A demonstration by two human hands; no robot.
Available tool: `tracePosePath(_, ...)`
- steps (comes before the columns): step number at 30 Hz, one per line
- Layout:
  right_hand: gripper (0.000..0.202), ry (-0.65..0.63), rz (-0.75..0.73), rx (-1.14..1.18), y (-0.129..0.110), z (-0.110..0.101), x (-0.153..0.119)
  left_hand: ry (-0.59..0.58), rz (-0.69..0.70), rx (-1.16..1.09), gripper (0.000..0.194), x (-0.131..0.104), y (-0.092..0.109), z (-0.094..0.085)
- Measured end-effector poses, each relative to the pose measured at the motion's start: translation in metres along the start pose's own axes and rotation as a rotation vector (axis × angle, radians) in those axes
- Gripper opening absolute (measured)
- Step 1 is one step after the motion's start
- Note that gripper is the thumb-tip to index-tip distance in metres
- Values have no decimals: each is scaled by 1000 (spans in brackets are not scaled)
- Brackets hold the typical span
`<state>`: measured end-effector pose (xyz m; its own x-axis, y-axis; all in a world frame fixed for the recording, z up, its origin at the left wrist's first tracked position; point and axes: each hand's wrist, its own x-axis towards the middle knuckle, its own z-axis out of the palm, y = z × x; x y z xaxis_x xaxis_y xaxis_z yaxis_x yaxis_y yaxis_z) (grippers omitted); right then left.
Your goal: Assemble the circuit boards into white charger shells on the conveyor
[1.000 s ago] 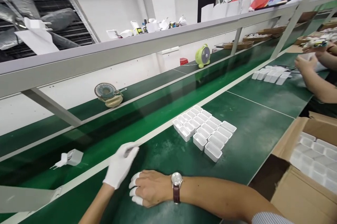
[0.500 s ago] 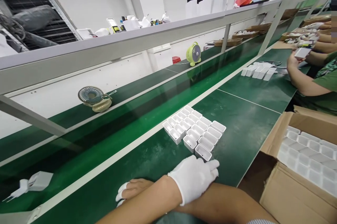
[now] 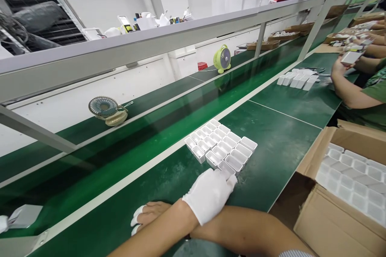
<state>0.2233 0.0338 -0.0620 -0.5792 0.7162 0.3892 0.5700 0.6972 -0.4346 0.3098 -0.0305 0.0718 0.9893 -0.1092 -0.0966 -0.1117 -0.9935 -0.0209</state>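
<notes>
My left hand (image 3: 210, 196), in a white glove, reaches in from the lower left and crosses over my right forearm. Its fingers are closed around the near end of a white plastic case (image 3: 226, 167), an open-topped box at the near edge of a block of similar white cases (image 3: 221, 138). The hand hides part of this case. My right hand (image 3: 153, 212) rests on the green worktop (image 3: 169, 184) at lower left, with white covers on some fingertips. Its fingers are stretched out and nothing shows in them; my left forearm hides part of it.
A cardboard box (image 3: 337, 212) of white cases stands at the right edge. A white adapter-like piece (image 3: 24, 216) lies lower left on the belt (image 3: 120, 152). Two small fans (image 3: 222, 59) stand beyond. A co-worker's hand (image 3: 339, 66) holds a white case near more cases (image 3: 297, 79).
My left hand has moved left and slightly up, and its fingers have closed on the nearest case, which sits closer against the block. My right hand has barely moved.
</notes>
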Motion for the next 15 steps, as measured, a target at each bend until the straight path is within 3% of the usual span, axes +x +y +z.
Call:
tracePosePath(4, 21, 11, -7, 30, 4, 14, 0, 5, -212, -18, 15, -1, -4, 0)
tracePosePath(8, 20, -3, -25, 15, 6, 18, -1, -22, -266, -83, 24, 0, -5, 10)
tracePosePath(12, 14, -69, -124, -28, 2, -1, 0, -41, -187, -76, 13, -4, 3, 25)
tracePosePath(15, 12, -91, -132, -123, -8, -20, -5, 109, -264, -111, 13, -22, 7, 29)
